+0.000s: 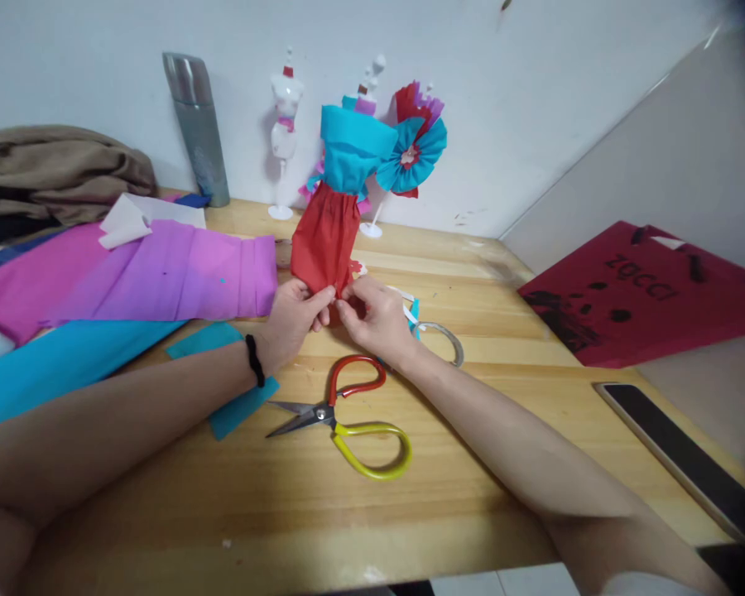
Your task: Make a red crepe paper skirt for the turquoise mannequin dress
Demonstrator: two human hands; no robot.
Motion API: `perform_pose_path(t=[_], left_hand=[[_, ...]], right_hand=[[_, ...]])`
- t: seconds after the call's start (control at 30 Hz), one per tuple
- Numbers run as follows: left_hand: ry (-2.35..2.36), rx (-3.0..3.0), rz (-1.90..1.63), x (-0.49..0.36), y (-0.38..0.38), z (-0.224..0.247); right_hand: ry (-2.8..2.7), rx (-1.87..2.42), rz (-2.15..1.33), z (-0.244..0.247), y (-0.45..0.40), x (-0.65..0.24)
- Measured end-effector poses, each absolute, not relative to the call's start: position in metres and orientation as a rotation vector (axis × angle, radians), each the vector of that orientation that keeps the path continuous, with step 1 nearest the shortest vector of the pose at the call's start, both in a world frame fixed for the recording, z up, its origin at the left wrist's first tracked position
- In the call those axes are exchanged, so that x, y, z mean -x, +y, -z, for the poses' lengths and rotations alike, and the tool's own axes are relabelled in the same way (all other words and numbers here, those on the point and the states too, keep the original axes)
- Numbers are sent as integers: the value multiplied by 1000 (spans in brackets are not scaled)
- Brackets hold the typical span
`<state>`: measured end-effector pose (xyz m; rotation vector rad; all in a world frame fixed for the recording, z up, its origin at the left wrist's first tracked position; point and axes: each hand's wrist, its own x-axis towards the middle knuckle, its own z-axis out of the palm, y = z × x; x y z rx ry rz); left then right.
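- Head view: pinched the lower edge of the red skirt (326,240) in both hands, with left hand (293,321) and right hand (378,316) closed at the fingertips, thumbs almost meeting.
- Found the red skirt at the middle of the scene, below the gathered turquoise top (355,149), over the desk (490,497); could not tell about any stand under the folds.
- Judged best to pinch lightly near the very edge, keep the folds even and work in small moves, for fear of tearing or crushing the thin material.
- Judged wise to steady with one hand during any shift of the other, without pulling down on the gathered waist.
- Saw open scissors (324,415) on the near side, blades pointing left; judged likely to catch a lowered wrist.
- Saw purple sheet (192,269) just beside the left hand, grey ring (456,343) beyond the right wrist, and flower-trimmed figure (413,153) close behind on the right.
- Noted white wall (521,91) at the far edge, and more room at the near right.
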<state>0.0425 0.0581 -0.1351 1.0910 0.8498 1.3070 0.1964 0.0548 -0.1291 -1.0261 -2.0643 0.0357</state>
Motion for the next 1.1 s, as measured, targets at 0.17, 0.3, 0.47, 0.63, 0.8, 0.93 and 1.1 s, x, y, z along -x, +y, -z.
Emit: perform_pose_path(t=[0.17, 0.3, 0.47, 0.63, 0.8, 0.93, 1.1], left_hand=[[869, -1059, -1337, -44, 57, 134], [897, -1048, -1336, -45, 58, 133], [871, -1061, -1331, -45, 58, 135], [806, -1097, -1322, -41, 60, 138], [743, -1097, -1287, -39, 61, 140], [770, -1106, -1276, -39, 61, 142], [802, -1104, -1292, -40, 61, 142]], right_hand=[[-2156, 1066, 126, 129, 56, -196], [-2210, 1090, 288, 130, 57, -198], [-2253, 1056, 436, 128, 58, -197], [-2285, 1076, 412, 125, 60, -196], [-2263, 1057, 367, 125, 62, -199], [-2237, 1060, 276, 125, 61, -199], [-2139, 984, 45, 123, 57, -199]])
